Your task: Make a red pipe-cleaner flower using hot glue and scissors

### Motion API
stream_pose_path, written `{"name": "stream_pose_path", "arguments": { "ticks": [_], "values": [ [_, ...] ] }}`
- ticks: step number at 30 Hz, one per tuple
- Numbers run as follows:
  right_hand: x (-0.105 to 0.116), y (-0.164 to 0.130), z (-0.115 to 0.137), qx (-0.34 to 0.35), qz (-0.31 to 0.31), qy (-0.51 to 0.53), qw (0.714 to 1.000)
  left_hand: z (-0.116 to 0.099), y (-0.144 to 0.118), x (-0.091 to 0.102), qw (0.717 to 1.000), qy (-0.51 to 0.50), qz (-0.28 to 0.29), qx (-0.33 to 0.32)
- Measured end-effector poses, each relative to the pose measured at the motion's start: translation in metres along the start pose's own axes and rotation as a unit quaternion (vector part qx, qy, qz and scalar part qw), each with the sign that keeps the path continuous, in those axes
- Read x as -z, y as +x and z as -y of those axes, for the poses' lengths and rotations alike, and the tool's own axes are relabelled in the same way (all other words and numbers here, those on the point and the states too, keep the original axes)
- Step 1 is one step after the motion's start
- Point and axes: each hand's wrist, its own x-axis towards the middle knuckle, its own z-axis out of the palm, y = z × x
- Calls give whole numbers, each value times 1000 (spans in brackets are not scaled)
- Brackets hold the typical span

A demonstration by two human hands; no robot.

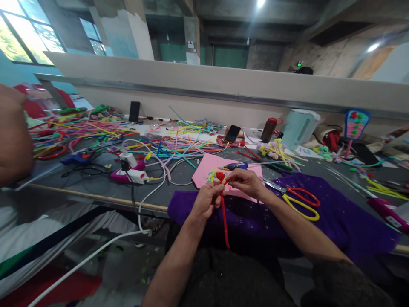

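Observation:
My left hand (207,200) grips a red pipe cleaner (224,219) by its stem, which hangs down toward my lap. Its top is coiled into a small red flower head (220,175). My right hand (246,182) pinches that coiled end from the right, fingers closed on it. Both hands are over a pink felt sheet (206,167) lying on a purple cloth (338,217) at the table's front edge.
Red and yellow scissors (300,203) lie on the purple cloth right of my hands. Heaps of coloured pipe cleaners (179,147), a glue gun (128,168) with cables, two phones (232,133), a bottle (268,129) and a pale jug (300,127) lie behind. Another person's arm (12,136) is at far left.

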Motion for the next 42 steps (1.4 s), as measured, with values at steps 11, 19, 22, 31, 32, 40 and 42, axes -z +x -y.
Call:
{"name": "stream_pose_path", "arguments": {
  "ticks": [11, 19, 22, 31, 32, 40, 42],
  "values": [
    [3, -5, 6, -17, 34, -37, 999, -3, 0, 1, 999, 14, 32, 20],
    [39, -12, 6, -84, 37, -14, 996, 2, 5, -10, 995, 98, -7, 11],
    [47, -13, 4, -76, 33, -33, 996, 4, 7, -14, 989, 149, -11, 6],
    [50, -13, 6, -43, 63, -75, 994, 5, 8, -18, 970, 242, 7, -23],
    [50, -14, 6, -42, 67, -81, 994, 5, 9, -18, 969, 246, 11, -24],
    [48, -16, 8, 27, 96, -110, 989, 8, 13, -14, 965, 260, 32, -6],
    [46, -17, 9, 41, 97, -115, 988, 8, 13, -14, 965, 260, 31, -9]
  ]
}}
